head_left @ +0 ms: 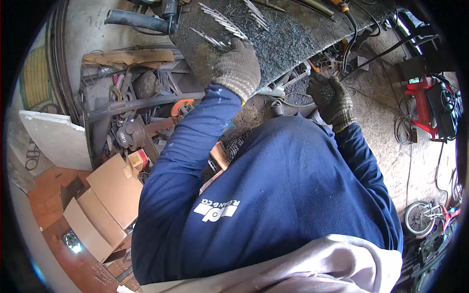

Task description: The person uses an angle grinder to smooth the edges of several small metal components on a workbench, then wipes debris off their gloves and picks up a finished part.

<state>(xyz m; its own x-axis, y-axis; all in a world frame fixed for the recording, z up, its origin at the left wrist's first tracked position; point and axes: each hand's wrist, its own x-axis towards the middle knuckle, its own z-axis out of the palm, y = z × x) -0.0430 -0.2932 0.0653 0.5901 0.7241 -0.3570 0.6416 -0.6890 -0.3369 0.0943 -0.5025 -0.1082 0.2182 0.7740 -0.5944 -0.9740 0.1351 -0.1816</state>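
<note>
Both my hands wear knitted work gloves. My left hand (238,68) rests on the dark, gritty workbench (293,44), its fingertips at the lower ends of several thin pale metal rods (222,20). The back of the glove hides most of its fingers, so I cannot tell whether they grip a rod. A second small group of rods (255,14) lies just to the right. Beyond the bench's near edge, my right hand (332,100) is held with its dark palm partly showing and its fingers loosely apart; nothing shows in it. A metal clamp-like piece (295,78) sits beside it under the edge.
A power tool with a grey side handle (134,20) lies at the bench's far left. Scrap metal and an orange-ended tool (181,107) crowd the left side. An open cardboard box (105,200) stands lower left. At right are a red-and-black machine (425,105), cables and a small bicycle (421,219).
</note>
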